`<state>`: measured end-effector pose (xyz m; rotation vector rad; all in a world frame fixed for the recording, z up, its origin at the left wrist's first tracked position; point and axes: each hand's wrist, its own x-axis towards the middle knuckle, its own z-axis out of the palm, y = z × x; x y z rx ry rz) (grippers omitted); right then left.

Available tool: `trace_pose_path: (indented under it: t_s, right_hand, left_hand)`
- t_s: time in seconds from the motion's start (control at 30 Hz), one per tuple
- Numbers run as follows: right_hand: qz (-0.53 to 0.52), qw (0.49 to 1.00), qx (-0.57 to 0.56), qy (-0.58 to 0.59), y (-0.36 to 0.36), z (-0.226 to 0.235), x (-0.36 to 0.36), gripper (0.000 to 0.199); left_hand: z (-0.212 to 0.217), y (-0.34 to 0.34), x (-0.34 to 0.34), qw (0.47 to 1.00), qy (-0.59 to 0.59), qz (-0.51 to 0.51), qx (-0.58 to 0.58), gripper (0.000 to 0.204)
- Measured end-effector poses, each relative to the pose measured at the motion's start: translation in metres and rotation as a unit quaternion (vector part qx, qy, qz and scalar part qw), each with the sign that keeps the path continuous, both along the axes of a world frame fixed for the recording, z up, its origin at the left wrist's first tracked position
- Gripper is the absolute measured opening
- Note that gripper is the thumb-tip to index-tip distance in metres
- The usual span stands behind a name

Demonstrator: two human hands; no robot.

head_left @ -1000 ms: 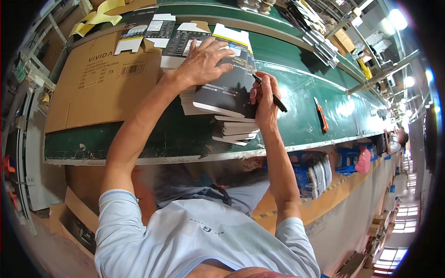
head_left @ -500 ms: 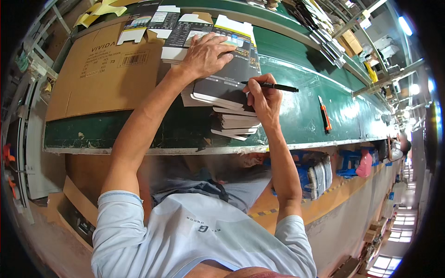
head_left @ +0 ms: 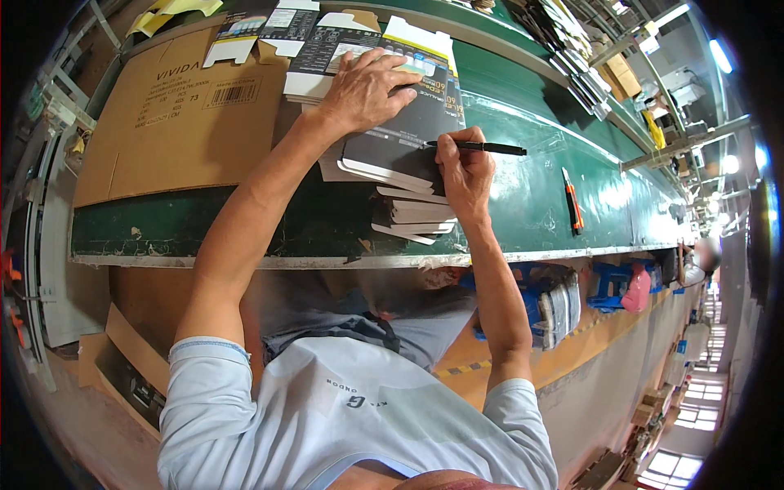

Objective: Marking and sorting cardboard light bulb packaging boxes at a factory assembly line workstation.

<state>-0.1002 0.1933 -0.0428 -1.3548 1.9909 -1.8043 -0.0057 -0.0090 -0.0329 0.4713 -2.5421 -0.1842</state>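
Observation:
My left hand (head_left: 363,91) lies palm down with fingers outstretched on a stack of flat black printed cartons (head_left: 392,147), pressing on its upper part. In my right hand (head_left: 467,171) is a slim black pen (head_left: 500,149), pinched between thumb and fingers, its tip pointing left over the top carton's lower printed strip. Whether the tip touches the card I cannot tell. Below that stack, more folded cartons (head_left: 412,216) fan out unevenly near the bench's front edge.
A large brown corrugated sheet (head_left: 163,147) covers the left of the green workbench (head_left: 523,204). To the right lies an orange utility knife (head_left: 574,208). Other flat cartons (head_left: 282,28) rest at the far left, more stacks (head_left: 576,77) on a far ledge. Blue stools (head_left: 608,286) stand below.
The pen lies slightly more level in my right hand. My left hand keeps its place on the cartons, and the whole view has shifted a little.

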Motion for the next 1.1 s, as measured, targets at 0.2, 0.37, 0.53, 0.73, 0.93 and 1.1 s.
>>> trace_pose_path:
  t_s: [0.2,0.37,0.53,0.73,0.93,1.1]
  right_hand:
    - [0.000,1.000,-0.002,0.003,-0.0015,0.0011,0.0028,0.018]
    - [0.003,1.000,-0.001,0.009,-0.0014,-0.0013,-0.0001,0.017]
    - [-0.012,1.000,-0.007,0.001,-0.0019,-0.0027,0.0010,0.017]
    - [-0.008,1.000,0.007,-0.018,-0.0010,-0.0001,0.0023,0.018]
    - [0.024,0.999,-0.027,-0.029,0.0042,-0.0059,0.0009,0.021]
    - [0.019,1.000,-0.021,-0.013,0.0025,-0.0065,0.0025,0.021]
  left_hand:
    - [-0.0001,-0.0012,0.0015,1.000,-0.012,0.000,-0.004,0.038]
    - [-0.0017,-0.0011,0.0010,1.000,-0.005,0.003,-0.013,0.037]
    - [-0.0012,-0.0016,0.0006,1.000,-0.002,-0.002,-0.013,0.037]
    - [-0.0023,-0.0011,0.0013,1.000,0.000,0.004,-0.016,0.037]
    - [-0.0012,-0.0001,0.0013,1.000,-0.005,0.005,-0.010,0.038]
    - [-0.0026,0.0007,0.0015,1.000,-0.002,0.008,-0.009,0.037]
